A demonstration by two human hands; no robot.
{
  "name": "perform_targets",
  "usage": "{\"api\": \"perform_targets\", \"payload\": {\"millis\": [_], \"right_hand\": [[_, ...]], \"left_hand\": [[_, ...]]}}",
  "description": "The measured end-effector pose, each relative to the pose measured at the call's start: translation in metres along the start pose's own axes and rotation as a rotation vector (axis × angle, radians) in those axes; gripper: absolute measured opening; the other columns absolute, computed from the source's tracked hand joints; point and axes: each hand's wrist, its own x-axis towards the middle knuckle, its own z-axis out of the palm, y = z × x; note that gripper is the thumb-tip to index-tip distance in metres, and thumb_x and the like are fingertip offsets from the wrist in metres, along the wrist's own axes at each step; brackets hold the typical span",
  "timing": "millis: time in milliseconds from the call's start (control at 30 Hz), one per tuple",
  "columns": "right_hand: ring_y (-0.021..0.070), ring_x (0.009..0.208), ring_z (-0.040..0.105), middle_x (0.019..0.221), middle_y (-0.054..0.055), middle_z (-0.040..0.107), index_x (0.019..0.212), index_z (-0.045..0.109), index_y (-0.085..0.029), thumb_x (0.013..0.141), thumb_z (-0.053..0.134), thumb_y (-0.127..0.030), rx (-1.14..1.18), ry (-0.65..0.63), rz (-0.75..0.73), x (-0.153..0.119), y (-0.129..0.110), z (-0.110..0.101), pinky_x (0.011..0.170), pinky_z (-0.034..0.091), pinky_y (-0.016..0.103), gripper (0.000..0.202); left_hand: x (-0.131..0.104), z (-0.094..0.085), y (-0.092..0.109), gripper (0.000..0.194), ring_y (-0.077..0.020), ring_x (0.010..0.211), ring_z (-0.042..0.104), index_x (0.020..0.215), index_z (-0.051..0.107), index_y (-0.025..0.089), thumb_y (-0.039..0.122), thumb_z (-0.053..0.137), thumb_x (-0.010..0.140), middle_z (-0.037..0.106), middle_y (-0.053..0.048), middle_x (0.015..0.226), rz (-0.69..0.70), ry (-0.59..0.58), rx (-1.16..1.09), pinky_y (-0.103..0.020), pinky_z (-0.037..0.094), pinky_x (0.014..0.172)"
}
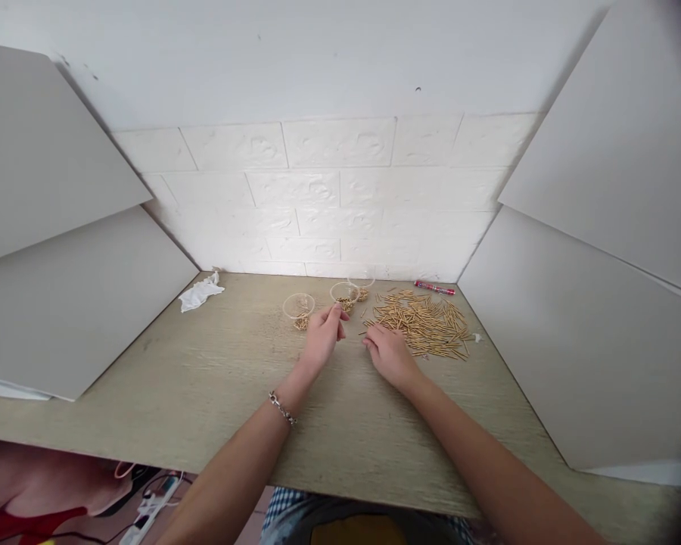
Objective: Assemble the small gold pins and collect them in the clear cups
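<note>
Pins (431, 325) heaped on table (221, 378), right side | your right hand (390, 354) at their left edge, fingers bent, hold unclear | your left hand (322, 334) curled by cups (290, 311), hold unclear | step: picking pins, apparently | next: calls for fine pinching

Left hand (323, 334): my fingers curl inward; anything pinched there is too small to make out. Right hand (390, 356): my fingertips are tucked from sight beside the pile of golden pins (431, 325); grip unreadable. Small pieces (346, 303) in the middle cup (344, 291): partly masked by my left hand, shape unresolved. Red tube (434, 288), far right: print illegible. Cut off at the near edge: my forearms (232, 462) and, near left, the power strip (147, 513).
</note>
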Motion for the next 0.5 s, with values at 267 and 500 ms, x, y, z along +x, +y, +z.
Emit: {"api": "perform_targets", "payload": {"millis": [267, 500], "right_hand": [[0.0153, 0.074, 0.051, 0.075, 0.002, 0.059, 0.071, 0.05, -0.017, 0.087, 0.039, -0.021, 0.011, 0.007, 0.146, 0.0026, 0.0, 0.0039, 0.073, 0.025, 0.029, 0.02], [0.015, 0.066, 0.047, 0.067, 0.001, 0.055, 0.063, 0.044, -0.018, 0.083, 0.041, -0.025, 0.147, -0.005, 0.268, 0.0062, 0.0018, 0.0062, 0.066, 0.026, 0.028, 0.021]], "left_hand": [[-0.0036, 0.0032, 0.001, 0.034, -0.0103, 0.044, 0.043, 0.067, 0.055, 0.015, 0.042, 0.039, 0.082, 0.045, 0.003, 0.044, 0.038, -0.017, -0.05, -0.021, 0.034, 0.047], [-0.0019, 0.0033, -0.0036, 0.034, -0.0109, 0.048, 0.045, 0.113, 0.042, 0.016, 0.033, 0.038, 0.084, 0.049, 0.006, 0.05, 0.052, 0.012, -0.123, -0.021, 0.037, 0.05]]}}
